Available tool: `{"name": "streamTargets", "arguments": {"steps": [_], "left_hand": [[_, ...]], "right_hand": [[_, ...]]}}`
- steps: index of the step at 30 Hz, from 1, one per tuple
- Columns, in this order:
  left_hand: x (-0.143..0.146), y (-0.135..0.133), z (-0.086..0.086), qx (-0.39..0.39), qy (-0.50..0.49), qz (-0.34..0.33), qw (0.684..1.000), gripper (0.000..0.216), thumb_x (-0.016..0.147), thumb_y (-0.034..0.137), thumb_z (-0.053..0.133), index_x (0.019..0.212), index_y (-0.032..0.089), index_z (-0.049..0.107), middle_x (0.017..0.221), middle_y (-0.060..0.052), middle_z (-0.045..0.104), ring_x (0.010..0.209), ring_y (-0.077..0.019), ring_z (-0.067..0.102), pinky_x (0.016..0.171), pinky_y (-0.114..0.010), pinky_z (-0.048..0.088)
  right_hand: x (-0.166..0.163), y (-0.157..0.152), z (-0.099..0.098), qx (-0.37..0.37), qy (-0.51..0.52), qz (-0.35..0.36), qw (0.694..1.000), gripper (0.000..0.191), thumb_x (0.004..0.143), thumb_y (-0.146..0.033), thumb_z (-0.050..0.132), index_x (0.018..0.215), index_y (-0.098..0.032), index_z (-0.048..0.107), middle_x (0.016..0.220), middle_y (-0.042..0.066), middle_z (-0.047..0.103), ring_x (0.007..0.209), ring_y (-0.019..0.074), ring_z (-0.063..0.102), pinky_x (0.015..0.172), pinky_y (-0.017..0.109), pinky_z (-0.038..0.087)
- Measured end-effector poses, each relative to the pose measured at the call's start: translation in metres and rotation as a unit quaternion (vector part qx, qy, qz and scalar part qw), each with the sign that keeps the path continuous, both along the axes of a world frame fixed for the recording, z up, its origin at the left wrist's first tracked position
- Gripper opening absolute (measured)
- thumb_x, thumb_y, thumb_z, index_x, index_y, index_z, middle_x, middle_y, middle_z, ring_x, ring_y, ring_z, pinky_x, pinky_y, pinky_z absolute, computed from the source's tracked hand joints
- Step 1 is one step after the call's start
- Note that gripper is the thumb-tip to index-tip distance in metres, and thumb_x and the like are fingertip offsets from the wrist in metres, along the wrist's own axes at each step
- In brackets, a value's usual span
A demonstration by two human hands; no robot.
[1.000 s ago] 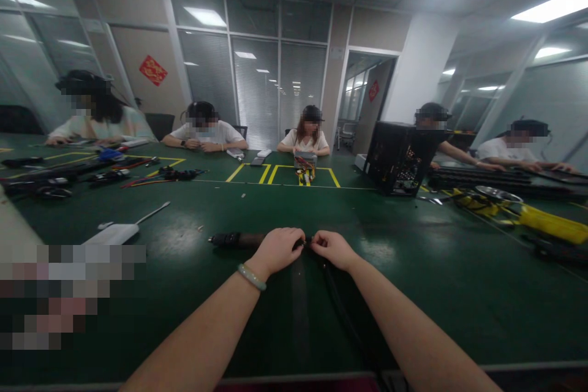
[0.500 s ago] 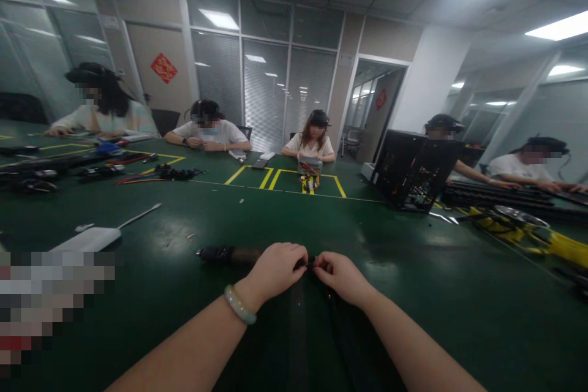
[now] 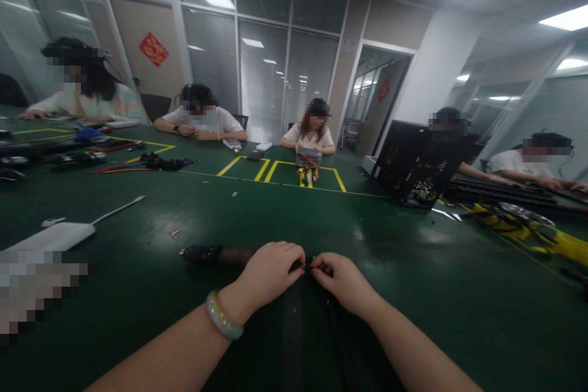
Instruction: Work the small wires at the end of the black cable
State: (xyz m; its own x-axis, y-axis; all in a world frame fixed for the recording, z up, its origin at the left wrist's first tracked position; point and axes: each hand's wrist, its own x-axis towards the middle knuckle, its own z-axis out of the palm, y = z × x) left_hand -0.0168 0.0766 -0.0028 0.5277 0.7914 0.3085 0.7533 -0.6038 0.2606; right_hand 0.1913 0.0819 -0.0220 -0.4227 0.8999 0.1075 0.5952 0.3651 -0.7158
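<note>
My left hand is closed around a dark sleeved cable bundle that lies on the green table and runs out to the left, ending in a black connector. My right hand pinches a small black connector piece right beside the left fingertips; the two hands nearly touch. A dark cable trails from the right hand toward me. A pale bracelet sits on my left wrist.
A white flat device with a white cable lies at the left. An open black computer case stands at the right, with yellow parts beyond. Cable bundles lie far left. Several people sit around the table.
The view has shifted a little; both hands stay together on the cable at the table's near middle, sitting slightly lower in the frame.
</note>
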Motion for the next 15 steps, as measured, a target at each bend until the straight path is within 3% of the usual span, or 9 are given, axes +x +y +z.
{"name": "streamTargets", "arguments": {"steps": [15], "left_hand": [[0.0015, -0.0036, 0.0028, 0.011, 0.001, 0.001, 1.0, 0.006, 0.086, 0.022, 0.058, 0.09, 0.022, 0.061, 0.09, -0.001, 0.064, 0.087, -0.0184, 0.059, 0.078, -0.032, 0.042]], "right_hand": [[0.0002, -0.001, 0.0019, -0.009, 0.003, 0.004, 1.0, 0.013, 0.087, -0.026, 0.058, 0.091, -0.019, 0.067, 0.081, 0.001, 0.067, 0.072, 0.0145, 0.059, 0.063, 0.023, 0.042]]}}
